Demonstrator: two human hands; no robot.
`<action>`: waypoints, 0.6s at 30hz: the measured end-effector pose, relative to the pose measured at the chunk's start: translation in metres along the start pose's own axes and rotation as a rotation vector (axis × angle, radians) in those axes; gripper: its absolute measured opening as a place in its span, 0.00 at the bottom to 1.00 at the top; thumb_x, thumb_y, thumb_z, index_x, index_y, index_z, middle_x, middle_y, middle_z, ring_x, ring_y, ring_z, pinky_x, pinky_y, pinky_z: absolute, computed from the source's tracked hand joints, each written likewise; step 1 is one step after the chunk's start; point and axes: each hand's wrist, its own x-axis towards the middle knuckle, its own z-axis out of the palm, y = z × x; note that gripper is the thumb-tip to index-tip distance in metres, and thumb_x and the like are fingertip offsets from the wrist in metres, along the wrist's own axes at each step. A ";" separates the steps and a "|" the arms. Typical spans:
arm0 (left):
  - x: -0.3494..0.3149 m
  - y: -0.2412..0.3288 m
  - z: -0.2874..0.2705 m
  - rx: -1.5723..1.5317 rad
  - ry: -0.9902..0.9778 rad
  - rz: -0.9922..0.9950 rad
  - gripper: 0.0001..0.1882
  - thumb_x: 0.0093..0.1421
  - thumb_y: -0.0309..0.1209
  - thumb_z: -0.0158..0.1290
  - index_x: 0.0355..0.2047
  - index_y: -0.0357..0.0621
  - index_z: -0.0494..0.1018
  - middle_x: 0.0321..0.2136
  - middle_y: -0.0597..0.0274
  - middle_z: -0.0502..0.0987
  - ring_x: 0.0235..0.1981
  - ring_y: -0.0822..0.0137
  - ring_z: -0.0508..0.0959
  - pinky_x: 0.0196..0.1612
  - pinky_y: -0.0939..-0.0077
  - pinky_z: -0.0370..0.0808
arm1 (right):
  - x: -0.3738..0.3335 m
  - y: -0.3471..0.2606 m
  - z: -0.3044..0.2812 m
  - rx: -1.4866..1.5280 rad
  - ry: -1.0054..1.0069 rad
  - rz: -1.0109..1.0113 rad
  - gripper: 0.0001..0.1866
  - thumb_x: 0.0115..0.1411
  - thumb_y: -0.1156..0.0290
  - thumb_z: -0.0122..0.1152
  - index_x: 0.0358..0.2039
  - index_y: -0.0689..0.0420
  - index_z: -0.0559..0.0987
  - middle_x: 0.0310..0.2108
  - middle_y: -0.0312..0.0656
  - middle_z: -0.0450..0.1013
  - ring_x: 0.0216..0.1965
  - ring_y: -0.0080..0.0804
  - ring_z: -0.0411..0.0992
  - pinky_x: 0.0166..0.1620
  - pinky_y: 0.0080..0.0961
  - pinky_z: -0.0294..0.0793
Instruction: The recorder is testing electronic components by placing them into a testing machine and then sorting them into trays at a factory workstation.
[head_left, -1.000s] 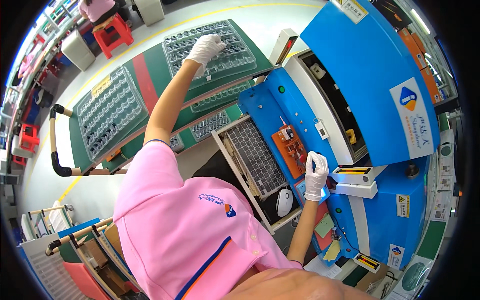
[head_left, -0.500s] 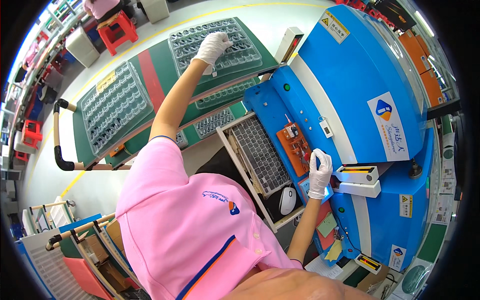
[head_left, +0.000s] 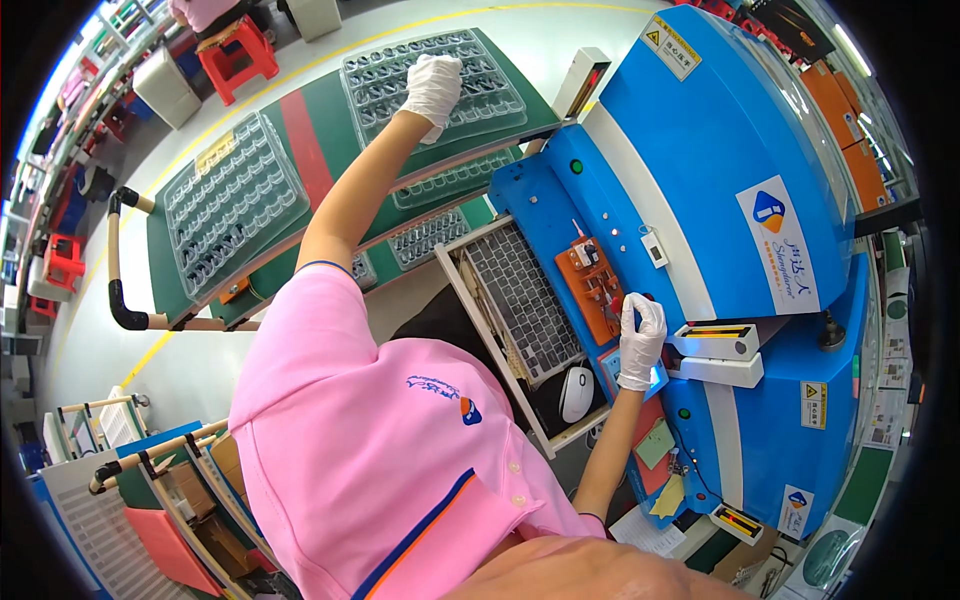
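My gloved left hand [head_left: 433, 92] is over a clear plastic tray [head_left: 490, 122] that holds rows of small dark parts. Its fingers are curled together on the far side of the hand, so anything in them is hidden. My gloved right hand [head_left: 641, 342] is raised at the blue machine [head_left: 720, 150], beside an orange fixture [head_left: 588, 290] with small metal pieces on it. Thumb and forefinger meet in a pinch there; whatever they hold is too small to name.
A second clear tray [head_left: 235, 205] lies left of a red strip on the green bench [head_left: 335, 110]. A keyboard [head_left: 522, 300] and white mouse [head_left: 576, 394] sit in a pulled-out drawer before me. White sensor bars [head_left: 715, 342] jut out right of my right hand.
My left hand has turned slightly over the tray, and its fingers, stretched to the right before, are now tucked in. The right hand keeps its pinch in nearly the same place.
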 end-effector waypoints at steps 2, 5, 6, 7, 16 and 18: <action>0.000 0.005 -0.002 0.037 0.001 -0.026 0.08 0.56 0.35 0.59 0.32 0.46 0.81 0.36 0.51 0.80 0.39 0.52 0.81 0.37 0.62 0.79 | -0.001 0.000 0.000 -0.004 0.008 -0.010 0.05 0.63 0.72 0.64 0.36 0.59 0.82 0.36 0.43 0.78 0.38 0.38 0.75 0.44 0.33 0.77; -0.002 0.008 -0.007 0.113 0.003 -0.080 0.08 0.56 0.35 0.59 0.33 0.47 0.82 0.40 0.51 0.78 0.42 0.51 0.79 0.37 0.62 0.79 | -0.002 0.000 0.001 -0.009 0.024 -0.030 0.05 0.64 0.72 0.62 0.36 0.61 0.81 0.34 0.44 0.77 0.36 0.38 0.76 0.43 0.32 0.77; -0.004 0.007 -0.013 0.074 -0.001 -0.075 0.09 0.56 0.36 0.59 0.33 0.46 0.82 0.40 0.50 0.77 0.41 0.49 0.79 0.38 0.59 0.79 | -0.003 0.000 0.001 -0.009 0.021 -0.023 0.05 0.64 0.72 0.62 0.36 0.61 0.81 0.34 0.44 0.77 0.36 0.38 0.76 0.43 0.32 0.77; -0.005 0.006 -0.019 0.036 -0.005 -0.070 0.10 0.56 0.37 0.59 0.33 0.45 0.82 0.40 0.48 0.77 0.40 0.47 0.79 0.40 0.56 0.79 | -0.004 0.000 0.001 -0.007 0.018 -0.015 0.06 0.64 0.72 0.62 0.36 0.61 0.81 0.34 0.44 0.77 0.36 0.38 0.76 0.43 0.32 0.77; -0.015 -0.018 0.003 -0.239 0.027 -0.026 0.12 0.56 0.38 0.59 0.36 0.45 0.80 0.40 0.47 0.76 0.42 0.43 0.78 0.43 0.51 0.78 | -0.001 -0.001 0.001 -0.014 -0.047 0.023 0.05 0.62 0.74 0.64 0.38 0.61 0.82 0.39 0.46 0.78 0.40 0.43 0.76 0.48 0.35 0.76; -0.025 -0.018 -0.012 -0.301 0.154 0.033 0.15 0.57 0.37 0.58 0.42 0.46 0.78 0.40 0.49 0.77 0.43 0.43 0.78 0.46 0.52 0.77 | 0.004 0.001 0.002 -0.024 -0.020 -0.069 0.11 0.62 0.74 0.64 0.45 0.59 0.80 0.44 0.47 0.77 0.45 0.44 0.75 0.51 0.37 0.75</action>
